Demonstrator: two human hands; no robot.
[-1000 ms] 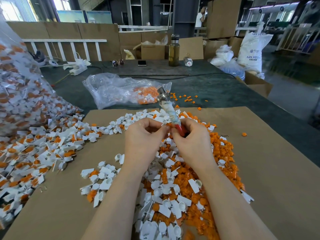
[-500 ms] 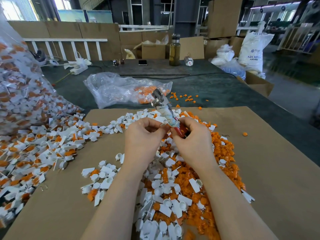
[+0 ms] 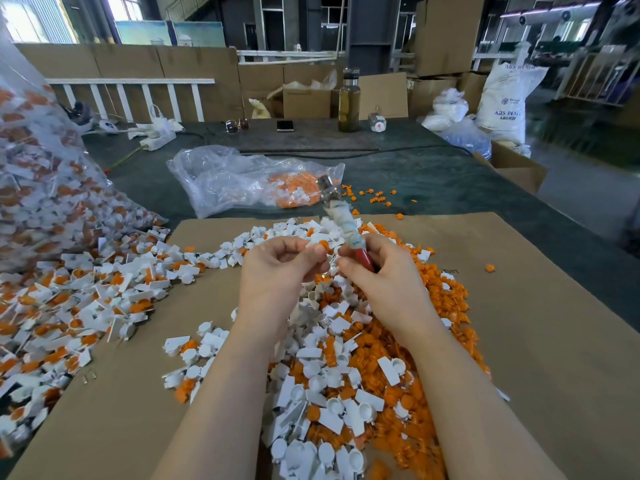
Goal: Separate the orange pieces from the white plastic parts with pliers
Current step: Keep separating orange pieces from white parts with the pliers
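Just above the middle of the frame the left hand (image 3: 282, 268) pinches a white part (image 3: 317, 244) with an orange piece (image 3: 324, 244) showing at its right end, thumb and forefinger closed on it. The right hand (image 3: 377, 271) sits just to the right, fingers wrapped shut around the red grip of the pliers (image 3: 341, 223). The tool's long axis runs up and slightly left from that hand toward the top of the frame, so its metal head stands well above both hands and away from the part. Whether the jaws are apart cannot be told.

The orange piece faces the right hand, near its fingertips, yet the working end of the pliers points away. The next grip probably needs the head brought down and round to meet the orange end from the right.

Below the hands a mixed pile (image 3: 346, 368) covers the cardboard (image 3: 554, 341); unsorted parts (image 3: 86, 299) spread at left from a bag (image 3: 38, 188).
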